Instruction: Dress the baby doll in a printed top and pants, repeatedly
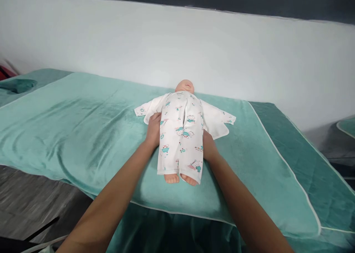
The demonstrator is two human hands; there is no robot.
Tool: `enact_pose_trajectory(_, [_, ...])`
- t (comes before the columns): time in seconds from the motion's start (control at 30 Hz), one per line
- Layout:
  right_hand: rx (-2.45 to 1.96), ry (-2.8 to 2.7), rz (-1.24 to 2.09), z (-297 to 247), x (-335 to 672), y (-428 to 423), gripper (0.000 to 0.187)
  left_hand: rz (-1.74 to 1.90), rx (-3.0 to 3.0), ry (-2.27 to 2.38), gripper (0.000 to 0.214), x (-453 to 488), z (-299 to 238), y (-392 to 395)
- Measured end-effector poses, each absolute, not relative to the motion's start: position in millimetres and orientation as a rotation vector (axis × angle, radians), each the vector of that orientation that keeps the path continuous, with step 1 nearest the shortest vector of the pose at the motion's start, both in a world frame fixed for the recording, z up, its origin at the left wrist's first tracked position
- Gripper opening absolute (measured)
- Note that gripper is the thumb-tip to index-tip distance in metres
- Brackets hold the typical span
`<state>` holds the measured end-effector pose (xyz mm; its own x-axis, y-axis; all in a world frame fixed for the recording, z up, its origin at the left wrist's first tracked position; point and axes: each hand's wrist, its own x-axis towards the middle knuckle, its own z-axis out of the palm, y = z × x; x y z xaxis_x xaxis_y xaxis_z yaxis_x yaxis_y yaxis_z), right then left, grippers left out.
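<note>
A baby doll [185, 85] lies on its back, head toward the wall. It is dressed in a white long-sleeved top [215, 116] and white trousers [180, 145] printed with small cartoon figures. Both sleeves spread outward, and bare feet [172, 178] stick out of the trouser legs. My left hand [154, 130] is against the left side of the clothing, its fingers bent in and mostly hidden at the cloth edge. On the opposite side, slightly nearer me, my right hand [209, 145] touches the clothing with its fingers hidden behind it.
Beneath the doll is a light green velvety mat [97, 123] with pale piping, wrinkled at the left. Darker green fabric [302, 145] shows to its right. A white wall [177, 46] rises behind. Grey flooring [24, 194] appears at lower left.
</note>
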<state>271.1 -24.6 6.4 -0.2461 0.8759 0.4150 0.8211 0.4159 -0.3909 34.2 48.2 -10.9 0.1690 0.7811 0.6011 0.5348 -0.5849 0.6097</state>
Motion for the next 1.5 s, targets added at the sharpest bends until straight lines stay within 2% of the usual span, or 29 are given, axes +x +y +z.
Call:
enact_pose_trajectory(0.13, [-1.437, -2.064, 0.244, 7, 272, -30, 0.042, 1.383, 2.086, 1.239, 0.040, 33, -10, 45])
enact_pose_trajectory(0.33, [-1.544, -1.979, 0.275, 7, 271, -28, 0.039, 1.332, 2.149, 1.182, 0.050, 37, -5, 33])
enact_pose_trajectory(0.63, [-1.529, -1.958, 0.231, 5, 272, -27, 0.037, 1.190, 2.452, 1.247, 0.037, 31, -14, 29])
enact_pose_trajectory(0.9, [-1.522, -1.917, 0.291, 7, 270, -30, 0.029, 0.950, 2.422, 1.463, 0.028, 37, -6, 22])
enact_pose_trajectory(1.5, [-1.515, -1.948, 0.237, 8, 272, -30, 0.036, 1.009, 2.494, 1.397, 0.025, 24, -12, 14])
